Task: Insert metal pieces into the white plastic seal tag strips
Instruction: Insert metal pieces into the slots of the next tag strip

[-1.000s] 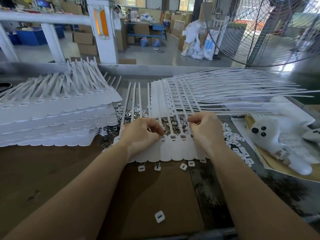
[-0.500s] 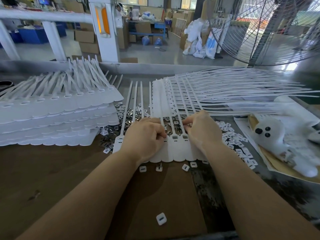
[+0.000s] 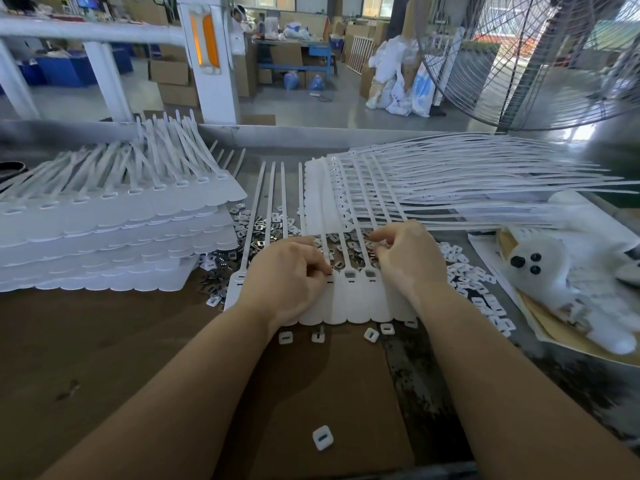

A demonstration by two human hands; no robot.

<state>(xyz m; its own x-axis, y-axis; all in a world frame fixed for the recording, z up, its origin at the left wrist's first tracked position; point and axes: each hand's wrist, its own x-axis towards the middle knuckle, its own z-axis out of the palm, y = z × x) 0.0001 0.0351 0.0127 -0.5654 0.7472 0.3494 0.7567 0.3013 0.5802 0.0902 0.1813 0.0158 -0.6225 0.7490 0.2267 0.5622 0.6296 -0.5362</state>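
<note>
Behind curled left hand point(image 3: 287, 278) and right hand point(image 3: 405, 261) on tag strip point(image 3: 349, 299), metal pieces point(image 3: 259, 230), stacked strips point(image 3: 104, 230), grips unclear

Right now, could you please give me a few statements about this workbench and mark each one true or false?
1. Both hands, left hand and right hand, rest on the strip of seal tags at the middle of the bench. True.
2. The stacked tag strips lie to the person's right. False: they lie to the left.
3. Loose metal pieces lie between the stack and the strip being worked. True.
4. A white plush toy lies at the right of the bench. True.
5. The single white cap near the bench's front edge sits on top of a tag. False: it lies alone on the brown surface.
</note>
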